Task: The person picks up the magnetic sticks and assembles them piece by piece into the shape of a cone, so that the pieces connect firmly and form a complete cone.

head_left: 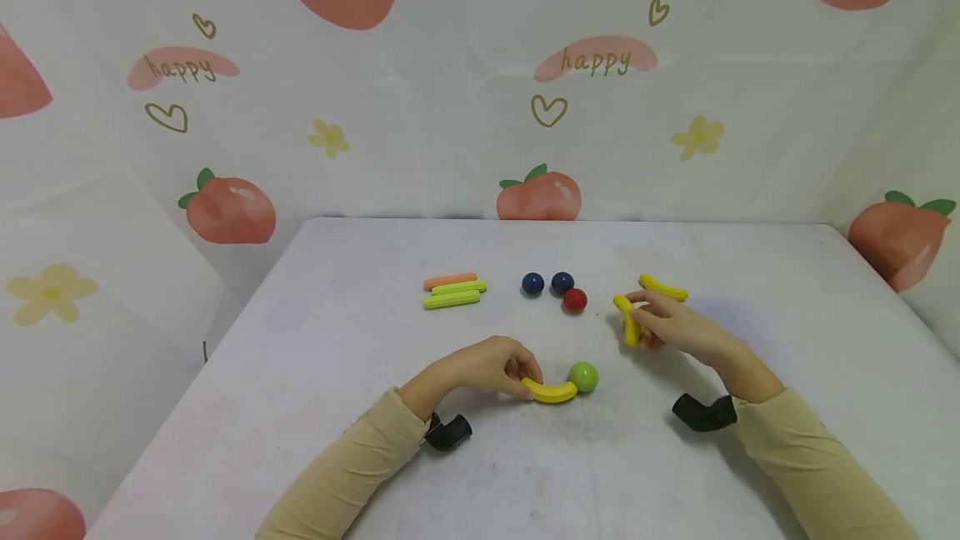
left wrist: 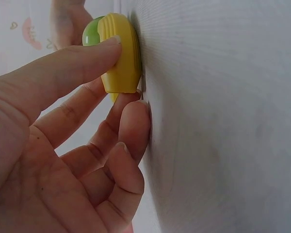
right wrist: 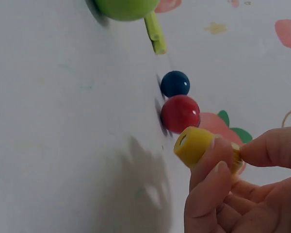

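Sleeves [head_left: 341,469] [head_left: 821,461] foremost | hands [head_left: 495,363] [head_left: 678,330] pinch | left banana [head_left: 552,392] crosswise, tip toward ball [head_left: 583,377] | right banana [head_left: 628,325] tilted

Left fingers [left wrist: 72,111] and right fingers [right wrist: 208,194] in a pinch, forearms [head_left: 352,465] forward

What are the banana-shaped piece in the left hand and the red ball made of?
Banana-shaped piece: probably molded plastic, satin, given its even yellow and crisp ridges. Red ball: glossy, with a bright highlight; likely plastic, though painted wood is possible.

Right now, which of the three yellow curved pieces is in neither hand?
The farthest yellow piece, lying on the table beyond the right hand. That hand pinches the second piece; the left hand holds the third.
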`<state>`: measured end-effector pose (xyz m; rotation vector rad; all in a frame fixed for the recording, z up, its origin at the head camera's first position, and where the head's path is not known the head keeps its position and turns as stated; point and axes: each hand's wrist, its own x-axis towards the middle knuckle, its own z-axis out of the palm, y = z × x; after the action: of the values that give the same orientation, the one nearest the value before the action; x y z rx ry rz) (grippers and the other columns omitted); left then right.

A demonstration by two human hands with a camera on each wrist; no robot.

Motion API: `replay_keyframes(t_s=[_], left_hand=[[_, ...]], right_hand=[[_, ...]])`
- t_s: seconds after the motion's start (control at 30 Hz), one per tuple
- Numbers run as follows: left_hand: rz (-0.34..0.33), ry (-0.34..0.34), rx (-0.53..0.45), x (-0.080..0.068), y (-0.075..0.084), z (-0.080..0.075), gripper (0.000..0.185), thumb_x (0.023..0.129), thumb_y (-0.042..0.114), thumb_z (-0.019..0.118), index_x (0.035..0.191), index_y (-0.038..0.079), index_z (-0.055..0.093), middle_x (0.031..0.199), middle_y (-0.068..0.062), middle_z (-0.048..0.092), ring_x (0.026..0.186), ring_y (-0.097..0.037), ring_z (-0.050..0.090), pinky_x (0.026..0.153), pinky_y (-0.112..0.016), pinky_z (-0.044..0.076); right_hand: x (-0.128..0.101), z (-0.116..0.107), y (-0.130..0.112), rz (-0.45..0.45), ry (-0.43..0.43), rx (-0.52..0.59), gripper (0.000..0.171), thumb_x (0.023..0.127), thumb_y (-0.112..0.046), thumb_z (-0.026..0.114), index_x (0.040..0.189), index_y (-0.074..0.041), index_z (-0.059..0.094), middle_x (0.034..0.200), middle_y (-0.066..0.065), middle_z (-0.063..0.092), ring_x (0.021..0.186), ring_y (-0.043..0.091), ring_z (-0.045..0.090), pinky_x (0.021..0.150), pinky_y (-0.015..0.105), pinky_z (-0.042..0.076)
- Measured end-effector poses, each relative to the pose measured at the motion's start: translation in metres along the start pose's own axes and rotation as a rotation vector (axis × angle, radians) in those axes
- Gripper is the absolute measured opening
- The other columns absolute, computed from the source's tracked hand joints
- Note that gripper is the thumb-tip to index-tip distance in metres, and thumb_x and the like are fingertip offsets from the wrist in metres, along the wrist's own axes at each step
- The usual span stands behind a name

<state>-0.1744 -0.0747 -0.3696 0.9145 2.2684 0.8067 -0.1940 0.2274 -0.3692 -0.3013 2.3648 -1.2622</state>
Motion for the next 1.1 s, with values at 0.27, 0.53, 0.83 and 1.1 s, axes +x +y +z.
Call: replay_keyframes(t_s=[0.27,0.53,0.83,1.1], left_hand=[[0.018,0.001,0.003,0.000,0.000,0.001,0.015,0.082,0.010,0.070,0.097,0.007,0.069,0.080,0.000,0.059,0.064,-0.004,0.046,0.060,-0.013,0.038],[0.036,-0.001,0.019,0.001,-0.001,0.002,0.015,0.082,0.010,0.070,0.097,0.008,0.069,0.081,-0.001,0.061,0.065,-0.003,0.045,0.060,-0.012,0.038],[0.019,-0.003,0.011,0.001,0.001,0.002,0.014,0.082,0.010,0.070,0.096,0.008,0.069,0.081,0.001,0.060,0.065,-0.004,0.046,0.061,-0.012,0.038],[0.020,-0.014,0.005,0.001,0.002,0.001,0.015,0.082,0.010,0.070,0.097,0.008,0.069,0.081,0.001,0.060,0.065,-0.004,0.046,0.060,-0.012,0.038]], right_hand=[[0.002,0.010,-0.003,-0.009,-0.075,0.060,0.045,0.099,-0.022,0.039,0.134,0.006,0.030,0.077,0.003,0.055,0.068,0.013,0.054,0.067,0.023,0.048],[0.003,0.020,-0.007,-0.022,-0.131,0.102,0.043,0.100,-0.022,0.038,0.133,0.005,0.031,0.084,0.004,0.058,0.068,0.011,0.055,0.066,0.023,0.049],[0.004,0.030,-0.010,-0.050,-0.191,0.135,0.041,0.100,-0.020,0.038,0.132,0.005,0.030,0.085,0.002,0.059,0.068,0.011,0.056,0.067,0.024,0.051],[0.006,0.036,-0.012,-0.070,-0.226,0.140,0.043,0.100,-0.019,0.039,0.133,0.007,0.030,0.080,0.002,0.058,0.068,0.010,0.056,0.065,0.023,0.051]])
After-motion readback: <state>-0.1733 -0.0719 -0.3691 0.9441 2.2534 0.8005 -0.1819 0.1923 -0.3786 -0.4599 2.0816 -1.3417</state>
